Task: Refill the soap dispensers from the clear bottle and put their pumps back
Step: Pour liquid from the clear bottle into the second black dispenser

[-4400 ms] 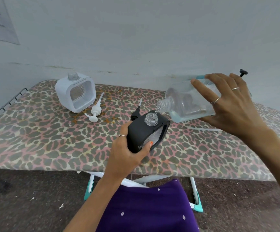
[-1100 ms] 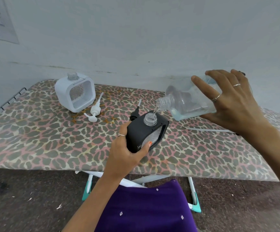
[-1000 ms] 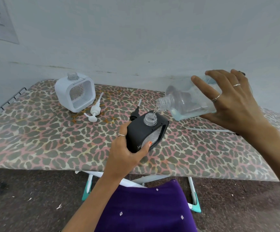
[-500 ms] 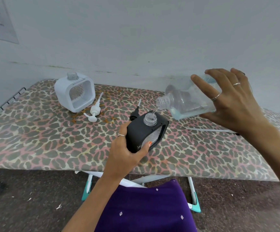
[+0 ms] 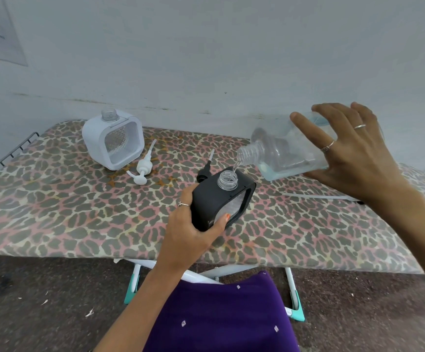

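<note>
My right hand wraps the tilted clear square bottle, hiding its far end; my left hand clasps the leaning black square dispenser, behind which the black pump half hides on the leopard-print board.

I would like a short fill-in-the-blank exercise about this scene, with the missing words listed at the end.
1. The left hand holds the ____ dispenser.
2. The right hand tilts the clear bottle so its liquid pours into that dispenser's open ____.
3. The white pump lies on the ironing board beside the ____ dispenser.

Missing words: black; neck; white
</note>
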The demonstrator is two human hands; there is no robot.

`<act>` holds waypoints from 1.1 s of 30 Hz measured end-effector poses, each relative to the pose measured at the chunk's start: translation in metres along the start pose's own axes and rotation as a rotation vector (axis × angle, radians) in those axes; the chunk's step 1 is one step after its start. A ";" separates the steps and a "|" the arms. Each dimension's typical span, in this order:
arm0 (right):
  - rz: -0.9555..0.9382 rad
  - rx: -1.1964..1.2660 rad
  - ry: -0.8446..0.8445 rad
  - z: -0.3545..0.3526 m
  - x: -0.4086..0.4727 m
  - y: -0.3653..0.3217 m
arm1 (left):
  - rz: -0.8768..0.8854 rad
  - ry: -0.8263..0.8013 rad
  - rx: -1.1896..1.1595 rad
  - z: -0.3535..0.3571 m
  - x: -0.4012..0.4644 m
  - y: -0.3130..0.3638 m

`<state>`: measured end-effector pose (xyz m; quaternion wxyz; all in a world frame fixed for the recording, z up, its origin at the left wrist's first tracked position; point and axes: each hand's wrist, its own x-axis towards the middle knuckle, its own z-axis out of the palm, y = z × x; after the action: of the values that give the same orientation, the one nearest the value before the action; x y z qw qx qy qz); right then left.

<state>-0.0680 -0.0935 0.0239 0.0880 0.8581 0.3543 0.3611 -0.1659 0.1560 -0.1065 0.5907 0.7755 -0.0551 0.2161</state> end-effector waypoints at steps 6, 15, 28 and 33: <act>0.002 0.003 -0.006 0.000 0.000 0.000 | 0.002 0.008 0.001 0.000 0.000 0.001; -0.002 -0.005 -0.006 0.000 0.000 0.001 | 0.005 0.012 0.007 0.000 0.000 0.003; -0.001 -0.012 0.009 0.001 0.000 0.002 | -0.017 0.007 -0.009 0.000 -0.001 0.002; -0.003 -0.021 0.016 0.002 0.000 0.002 | -0.017 0.005 0.006 0.000 -0.001 0.001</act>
<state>-0.0658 -0.0949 0.0235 0.0947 0.8535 0.3526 0.3717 -0.1668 0.1554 -0.1063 0.5904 0.7771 -0.0461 0.2132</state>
